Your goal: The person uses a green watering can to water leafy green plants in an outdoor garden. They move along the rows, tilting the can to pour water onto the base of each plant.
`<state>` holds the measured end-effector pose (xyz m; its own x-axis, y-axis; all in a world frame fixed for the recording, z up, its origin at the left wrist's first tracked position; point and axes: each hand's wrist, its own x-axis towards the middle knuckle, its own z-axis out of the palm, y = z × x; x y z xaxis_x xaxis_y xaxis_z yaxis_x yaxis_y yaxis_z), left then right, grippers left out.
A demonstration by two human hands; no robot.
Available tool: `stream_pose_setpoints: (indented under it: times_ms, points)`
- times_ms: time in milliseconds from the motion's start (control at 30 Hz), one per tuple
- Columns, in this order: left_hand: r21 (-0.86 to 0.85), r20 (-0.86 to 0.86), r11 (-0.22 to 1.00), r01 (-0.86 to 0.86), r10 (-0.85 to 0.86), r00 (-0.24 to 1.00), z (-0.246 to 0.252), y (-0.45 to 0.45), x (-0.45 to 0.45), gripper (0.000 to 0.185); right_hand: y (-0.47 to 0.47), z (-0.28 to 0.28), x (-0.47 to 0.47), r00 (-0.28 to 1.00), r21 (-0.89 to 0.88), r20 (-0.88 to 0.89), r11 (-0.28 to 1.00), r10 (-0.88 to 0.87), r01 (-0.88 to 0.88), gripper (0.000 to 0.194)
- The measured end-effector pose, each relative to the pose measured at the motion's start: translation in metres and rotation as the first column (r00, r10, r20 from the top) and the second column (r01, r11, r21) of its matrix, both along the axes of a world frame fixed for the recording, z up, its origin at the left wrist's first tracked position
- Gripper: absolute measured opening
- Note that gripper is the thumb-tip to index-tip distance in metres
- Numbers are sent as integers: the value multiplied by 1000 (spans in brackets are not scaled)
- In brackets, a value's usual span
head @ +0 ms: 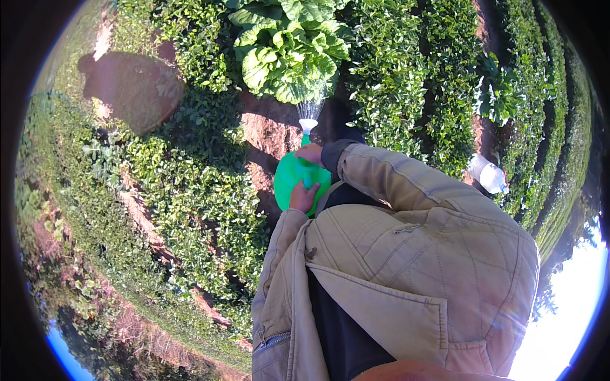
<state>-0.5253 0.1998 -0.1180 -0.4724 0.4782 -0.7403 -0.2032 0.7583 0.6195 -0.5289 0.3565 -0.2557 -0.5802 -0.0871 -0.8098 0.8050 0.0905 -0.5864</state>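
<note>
A green plastic watering can is held low in front of my tan jacket by both hands. My left hand grips its handle at the near side. Further forward, my right hand is closed on the can near the base of the spout. Fine jets of water spray from the white sprinkler rose. They fall on the near leaves of a large, pale-green leafy vegetable, which looks like Chinese cabbage. The can's underside is hidden.
Dense rows of leafy green bushes run on both sides, with reddish soil between them. A clear plastic bottle lies among the plants at the right. Another broad-leaved plant grows further up there. A shadow falls across the upper left.
</note>
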Motion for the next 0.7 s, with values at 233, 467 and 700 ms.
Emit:
stream_pose_setpoints:
  times_ms: [233, 467, 700]
  points:
    - [62, -82, 995, 75, -70, 994, -2, 37, -9, 40, 53, 32, -18, 998, -15, -9, 998, -69, 69, 49]
    - [107, -94, 994, 31, -21, 995, -5, 80, -22, 41, 99, 52, -39, 980, 8, 54, 981, -192, 192, 51]
    - [123, -82, 992, 16, -6, 997, -6, 113, -28, 45, 136, 58, -47, 989, 4, 75, 991, -131, 131, 53]
